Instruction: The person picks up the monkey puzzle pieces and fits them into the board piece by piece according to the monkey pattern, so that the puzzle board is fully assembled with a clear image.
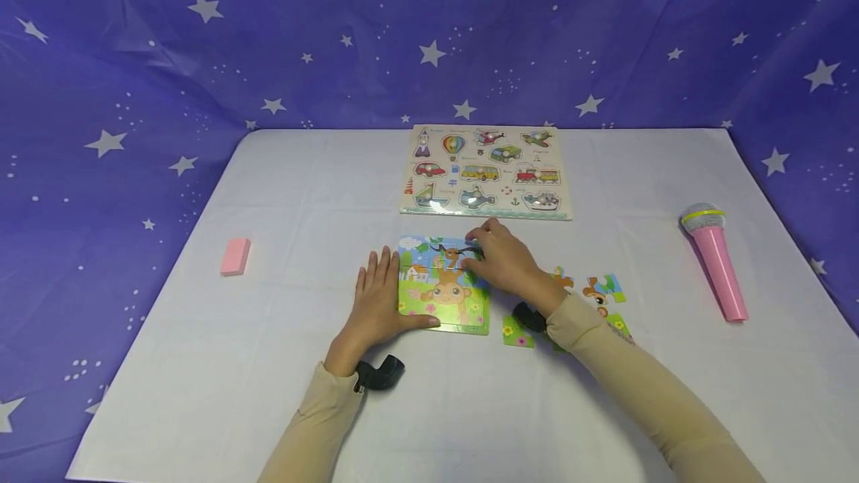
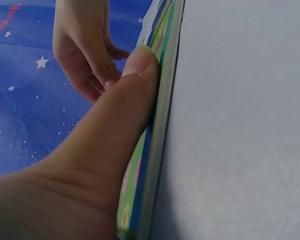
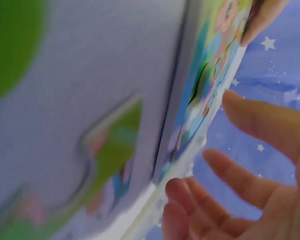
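A square jigsaw puzzle (image 1: 411,298) with a monkey picture lies on the white table. My left hand (image 1: 377,308) rests at its left side, fingers straight, the thumb (image 2: 122,105) lying along the near edge. Over the upper right corner is my right hand (image 1: 503,259), its thumb and fingers apart around the corner. In the right wrist view nothing shows between the fingers of the right hand (image 3: 255,200). Loose jigsaw pieces (image 1: 518,332) lie to the right of the puzzle, partly hidden under the right forearm.
Behind the puzzle lies a wooden vehicle peg board (image 1: 486,171). A pink toy microphone (image 1: 719,267) is on the right, a pink block (image 1: 236,256) on the left. A purple star-patterned cloth (image 1: 349,80) hangs behind the table.
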A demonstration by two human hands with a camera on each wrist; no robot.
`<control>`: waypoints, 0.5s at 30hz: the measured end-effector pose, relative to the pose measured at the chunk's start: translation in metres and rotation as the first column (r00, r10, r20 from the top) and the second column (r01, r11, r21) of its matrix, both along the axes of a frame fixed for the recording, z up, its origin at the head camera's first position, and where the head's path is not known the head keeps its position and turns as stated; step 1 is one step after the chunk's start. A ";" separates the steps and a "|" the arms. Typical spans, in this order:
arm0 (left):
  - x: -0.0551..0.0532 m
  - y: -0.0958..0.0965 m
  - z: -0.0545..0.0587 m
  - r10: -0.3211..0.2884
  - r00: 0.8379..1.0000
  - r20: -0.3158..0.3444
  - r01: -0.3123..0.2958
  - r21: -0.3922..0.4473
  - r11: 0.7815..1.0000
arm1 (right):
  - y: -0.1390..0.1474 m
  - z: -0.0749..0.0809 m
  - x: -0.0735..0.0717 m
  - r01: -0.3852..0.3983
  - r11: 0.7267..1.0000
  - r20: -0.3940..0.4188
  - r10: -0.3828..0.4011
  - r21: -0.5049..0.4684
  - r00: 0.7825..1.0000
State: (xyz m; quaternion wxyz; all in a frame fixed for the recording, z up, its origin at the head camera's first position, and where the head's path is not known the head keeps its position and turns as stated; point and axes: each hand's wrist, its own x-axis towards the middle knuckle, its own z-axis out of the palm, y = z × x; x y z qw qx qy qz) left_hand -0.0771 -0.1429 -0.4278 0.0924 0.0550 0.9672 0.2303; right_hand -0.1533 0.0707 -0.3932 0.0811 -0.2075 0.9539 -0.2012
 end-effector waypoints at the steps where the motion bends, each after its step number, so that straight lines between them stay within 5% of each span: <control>1: 0.000 0.000 0.000 0.000 1.000 0.000 0.000 0.000 1.000 | 0.002 0.000 0.002 -0.034 0.999 -0.037 0.035 0.005 0.999; 5: 0.001 0.000 0.001 -0.002 1.000 -0.001 0.002 -0.003 1.000 | 0.008 0.002 0.012 -0.205 0.978 -0.126 0.210 0.051 0.970; 8: 0.001 0.001 0.003 -0.003 1.000 -0.002 0.003 -0.001 1.000 | 0.012 0.004 0.022 -0.295 0.953 -0.088 0.300 0.067 0.950; 15: 0.001 0.002 0.003 0.000 1.000 -0.004 0.000 -0.004 1.000 | 0.017 0.003 0.037 -0.344 0.930 0.015 0.345 0.128 0.939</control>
